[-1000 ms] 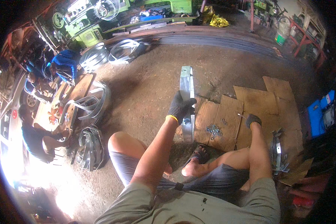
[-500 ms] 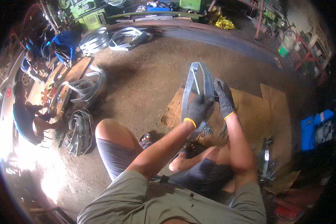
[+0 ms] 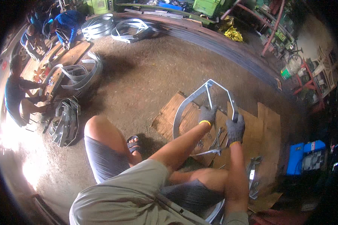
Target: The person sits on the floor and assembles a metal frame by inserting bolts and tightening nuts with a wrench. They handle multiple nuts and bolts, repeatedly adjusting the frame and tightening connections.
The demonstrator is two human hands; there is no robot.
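A bent metal strap frame (image 3: 181, 108), rounded on one side and angular on the other, stands tilted above the brown cardboard (image 3: 169, 115). My left hand (image 3: 207, 114), in a grey glove with a yellow cuff, is closed around a thin rod (image 3: 209, 98) inside the frame. With matching glove, my right hand (image 3: 235, 129) grips the frame's right side at the lower end of its straight bar. Wrenches (image 3: 218, 134) and small bolts (image 3: 200, 143) lie on the cardboard beneath the frame. My arms partly hide its lower edge.
More metal parts (image 3: 254, 176) lie by my right knee, near a blue case (image 3: 294, 159). Finished-looking hoops (image 3: 97, 27) and strap frames (image 3: 65, 123) sit on the floor to the left. Three people work around boards (image 3: 77, 54) at far left. Long metal bars (image 3: 214, 48) run along the back.
The frame has turned from nearly edge-on to showing its open outline. Both hands have moved lower in view, still holding it. My view has also shifted.
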